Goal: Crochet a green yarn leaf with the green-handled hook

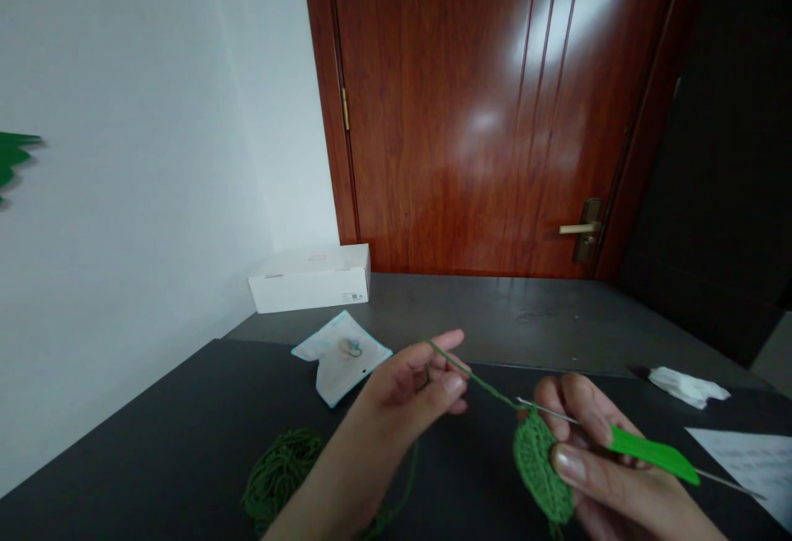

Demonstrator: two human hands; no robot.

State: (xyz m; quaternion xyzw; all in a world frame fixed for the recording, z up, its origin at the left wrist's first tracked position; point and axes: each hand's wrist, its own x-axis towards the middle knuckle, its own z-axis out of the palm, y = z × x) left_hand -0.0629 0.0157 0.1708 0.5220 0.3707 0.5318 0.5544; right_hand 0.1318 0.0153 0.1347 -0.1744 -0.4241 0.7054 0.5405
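**One green piece [543, 467] at the tip of a hook [652, 452]**

Head view, with directions read from the middle of the picture. Between 4 and 5 o'clock is the green piece: knitted-looking, leaf-shaped, ridged along its length, held upright with a slight tilt above a black table [473, 487]. A short end dangles from its bottom.

At 4 o'clock, the right hand [597, 442] grasps two things at once. It pinches the green piece with the thumb in front, and its curled fingers clasp the hook. The hook has a bright green grip and a thin metal shaft at both ends; its tip points between 9 and 10 o'clock and touches the top edge of the piece.

Between 5 and 6 o'clock is the left hand [421, 384], loosely curled around green yarn [479, 382], index finger stretched out. The strand crosses that finger and slants down to the hook's tip; more of it hangs below the hand. Whether the thumb presses on it, I cannot tell.

At 7 o'clock, a tangled dark green ball [280, 468] sits partly behind the left forearm. Also at 7, farther back, lies a white packet [337, 372] with blue edges; a small object on it is unclear. Between 8 and 9, a white box [313, 289] stands against the wall [173, 153].

At 1 o'clock rises a glossy red-brown door [445, 112]; its handle [582, 230] is at 3. Near 4, toward the edge, lie a crumpled tissue [686, 387] and a printed sheet [748, 463].
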